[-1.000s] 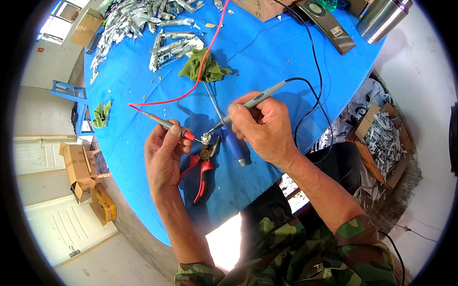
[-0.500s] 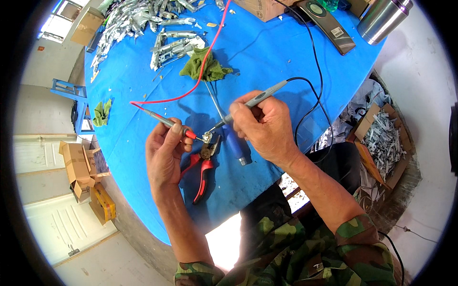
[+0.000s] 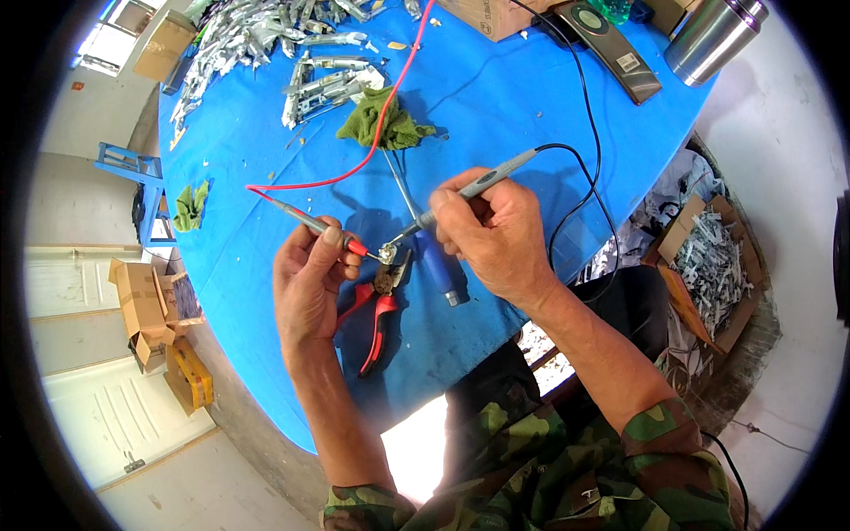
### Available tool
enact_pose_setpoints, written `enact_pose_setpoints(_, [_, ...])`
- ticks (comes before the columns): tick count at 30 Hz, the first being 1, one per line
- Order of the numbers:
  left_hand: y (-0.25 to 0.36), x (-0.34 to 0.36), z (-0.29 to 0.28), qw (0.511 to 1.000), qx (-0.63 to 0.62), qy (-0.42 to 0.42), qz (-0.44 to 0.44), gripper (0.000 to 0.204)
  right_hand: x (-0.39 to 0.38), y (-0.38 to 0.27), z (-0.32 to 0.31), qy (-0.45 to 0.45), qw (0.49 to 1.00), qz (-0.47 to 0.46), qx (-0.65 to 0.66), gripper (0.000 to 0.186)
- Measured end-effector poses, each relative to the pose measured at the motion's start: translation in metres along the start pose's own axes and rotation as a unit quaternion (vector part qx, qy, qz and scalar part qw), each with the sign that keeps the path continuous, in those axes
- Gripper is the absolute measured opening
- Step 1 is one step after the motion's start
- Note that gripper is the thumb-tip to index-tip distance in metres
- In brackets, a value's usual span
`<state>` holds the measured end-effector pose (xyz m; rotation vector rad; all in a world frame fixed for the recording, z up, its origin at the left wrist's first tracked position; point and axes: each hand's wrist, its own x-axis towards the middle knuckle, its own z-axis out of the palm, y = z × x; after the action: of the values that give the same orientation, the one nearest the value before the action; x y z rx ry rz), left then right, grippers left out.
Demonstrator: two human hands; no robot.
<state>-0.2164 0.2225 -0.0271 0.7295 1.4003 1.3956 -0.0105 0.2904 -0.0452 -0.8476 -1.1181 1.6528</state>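
My left hand is closed round a red-and-grey test probe with a red lead trailing from its back end. In my right hand is a grey test probe on a black lead, gripped like a pen. Both probe tips meet at a small shiny metal part; whether my left fingers also hold that part, I cannot tell. Just beneath it lie red-handled pliers on the blue cloth. A blue-handled screwdriver lies between my hands, its shaft pointing away.
Green rags lie on the blue tablecloth. A heap of silvery metal parts covers the far left. A steel flask and a dark flat device stand far right. A carton of scraps sits right of the table.
Both hands keep their grip and place, with the probe tips still at the metal part. The whole view has shifted very slightly.
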Motion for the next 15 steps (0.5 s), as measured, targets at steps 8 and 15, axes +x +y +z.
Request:
enact_pose_setpoints(8, [0.0011, -0.0006, -0.0002, 1.000, 0.007, 0.003, -0.002, 0.022, -0.0004, -0.0010, 0.0013, 0.005, 1.000, 0.006, 0.002, 0.014])
enact_pose_setpoints(15, [-0.0001, -0.0013, -0.0015, 1.000, 0.004, 0.003, -0.006, 0.021, -0.0011, -0.0010, 0.0011, -0.001, 1.000, -0.001, -0.004, 0.015])
